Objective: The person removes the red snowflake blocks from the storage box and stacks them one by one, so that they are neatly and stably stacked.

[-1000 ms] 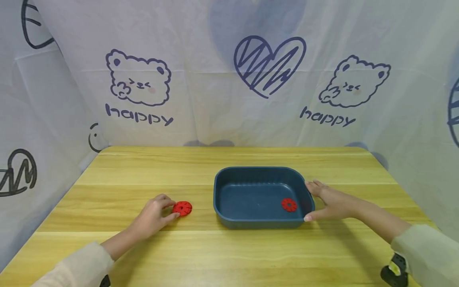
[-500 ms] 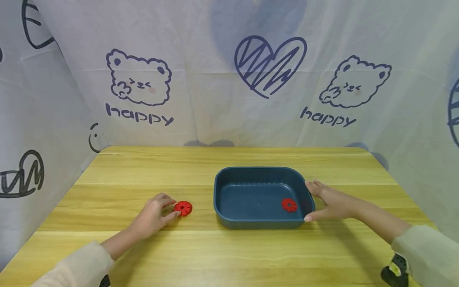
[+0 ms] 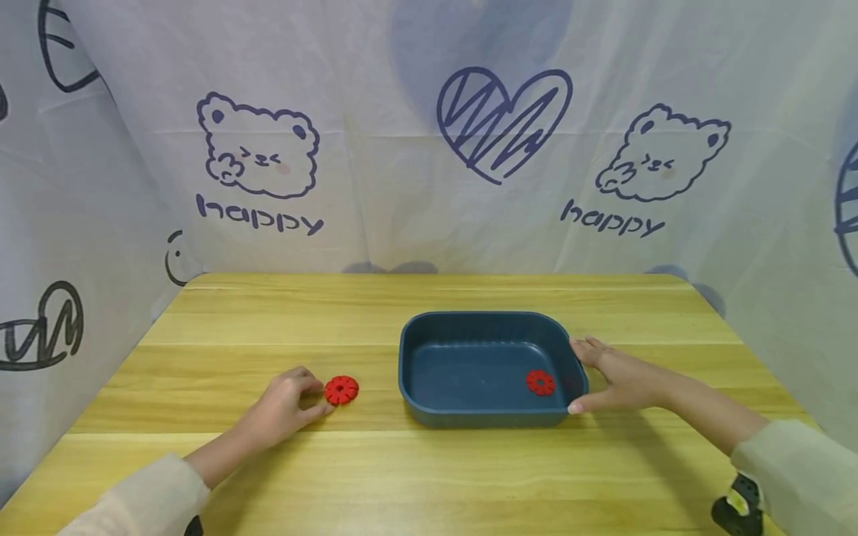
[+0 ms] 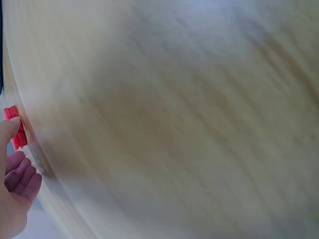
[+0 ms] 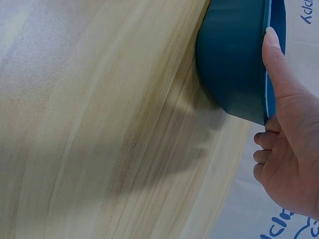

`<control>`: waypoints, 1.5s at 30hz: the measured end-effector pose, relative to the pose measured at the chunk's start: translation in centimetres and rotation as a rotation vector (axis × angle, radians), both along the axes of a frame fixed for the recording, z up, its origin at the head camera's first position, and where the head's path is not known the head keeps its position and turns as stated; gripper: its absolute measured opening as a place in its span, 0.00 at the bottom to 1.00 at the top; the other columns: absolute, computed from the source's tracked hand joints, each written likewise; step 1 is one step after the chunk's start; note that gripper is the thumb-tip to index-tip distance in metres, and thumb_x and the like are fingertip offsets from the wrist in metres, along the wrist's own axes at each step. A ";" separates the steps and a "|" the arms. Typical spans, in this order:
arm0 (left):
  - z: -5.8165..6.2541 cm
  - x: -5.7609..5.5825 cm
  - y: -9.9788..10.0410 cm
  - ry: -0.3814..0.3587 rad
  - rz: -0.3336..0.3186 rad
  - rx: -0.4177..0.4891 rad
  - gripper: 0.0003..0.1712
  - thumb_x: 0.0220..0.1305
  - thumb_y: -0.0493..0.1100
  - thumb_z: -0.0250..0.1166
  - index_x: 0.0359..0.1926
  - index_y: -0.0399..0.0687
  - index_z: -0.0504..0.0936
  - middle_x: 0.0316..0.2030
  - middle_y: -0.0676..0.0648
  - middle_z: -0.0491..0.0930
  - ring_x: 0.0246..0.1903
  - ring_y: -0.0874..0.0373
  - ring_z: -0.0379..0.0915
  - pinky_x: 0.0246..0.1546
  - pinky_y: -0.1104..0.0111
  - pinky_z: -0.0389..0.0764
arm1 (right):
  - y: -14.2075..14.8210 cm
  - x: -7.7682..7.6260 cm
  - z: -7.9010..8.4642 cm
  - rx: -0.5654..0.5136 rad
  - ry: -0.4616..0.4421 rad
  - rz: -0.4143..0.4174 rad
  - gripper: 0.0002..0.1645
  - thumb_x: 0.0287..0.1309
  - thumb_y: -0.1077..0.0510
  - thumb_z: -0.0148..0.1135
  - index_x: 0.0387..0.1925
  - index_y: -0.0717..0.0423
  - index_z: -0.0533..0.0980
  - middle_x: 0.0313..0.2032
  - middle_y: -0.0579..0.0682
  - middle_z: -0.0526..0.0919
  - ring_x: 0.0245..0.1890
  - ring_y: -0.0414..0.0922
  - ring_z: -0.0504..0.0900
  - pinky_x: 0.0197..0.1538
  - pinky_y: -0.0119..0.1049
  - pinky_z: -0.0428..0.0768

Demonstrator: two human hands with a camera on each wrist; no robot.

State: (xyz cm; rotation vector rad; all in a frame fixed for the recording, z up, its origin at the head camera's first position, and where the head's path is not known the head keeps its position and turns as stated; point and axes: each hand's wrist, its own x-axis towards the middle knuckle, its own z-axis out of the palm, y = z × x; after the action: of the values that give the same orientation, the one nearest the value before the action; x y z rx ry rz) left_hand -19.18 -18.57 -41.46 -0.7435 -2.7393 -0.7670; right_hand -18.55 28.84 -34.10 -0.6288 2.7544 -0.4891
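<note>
A red notched disc (image 3: 342, 390), flower-shaped with a hole in its middle, lies on the table left of a dark blue tray (image 3: 482, 412). In the left wrist view the red discs (image 4: 20, 139) look thick, like a stack of more than one. My left hand (image 3: 284, 406) is beside them, thumb and fingers loosely bent around their left edge without a pinch. At the tray's right end my right hand (image 3: 623, 380) holds the rim, thumb at the near corner and fingers at the far side. Another red notched disc (image 3: 540, 383) lies flat inside the tray, near that hand.
The wooden table (image 3: 429, 476) runs back to a white cloth (image 3: 375, 164) printed with bears, hearts and writing. More of this cloth hangs along both sides.
My left hand has loosened its hold on the red disc and drawn back slightly left; the disc's layers now look lined up. The right hand and tray have stayed still.
</note>
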 end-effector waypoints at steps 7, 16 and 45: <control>-0.1 -0.1 0.3 0.008 -0.006 -0.018 0.09 0.47 0.35 0.71 0.29 0.33 0.83 0.28 0.45 0.79 0.31 0.56 0.76 0.33 0.65 0.81 | 0.0 0.1 -0.1 -0.003 0.003 -0.002 0.66 0.42 0.33 0.66 0.66 0.76 0.50 0.67 0.74 0.50 0.66 0.73 0.45 0.62 0.68 0.52; -0.3 -0.3 0.5 0.021 -0.001 -0.035 0.08 0.47 0.35 0.71 0.28 0.32 0.83 0.28 0.45 0.79 0.30 0.57 0.76 0.33 0.65 0.81 | -0.1 0.1 -0.2 -0.005 0.013 0.003 0.65 0.43 0.34 0.67 0.66 0.76 0.50 0.66 0.74 0.50 0.66 0.73 0.45 0.61 0.69 0.53; 4.9 -1.6 2.2 0.022 -0.015 0.004 0.13 0.53 0.37 0.67 0.39 0.31 0.81 0.37 0.38 0.80 0.38 0.44 0.77 0.38 0.57 0.80 | -0.1 0.1 0.1 -0.004 0.005 0.011 0.65 0.43 0.35 0.67 0.65 0.77 0.50 0.66 0.75 0.50 0.66 0.73 0.45 0.62 0.68 0.53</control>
State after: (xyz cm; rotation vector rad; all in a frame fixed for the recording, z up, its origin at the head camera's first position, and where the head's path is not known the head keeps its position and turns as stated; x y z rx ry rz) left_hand -20.81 -16.42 -36.56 -0.7673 -2.7152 -0.7629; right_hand -18.48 28.76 -34.02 -0.6463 2.7540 -0.4908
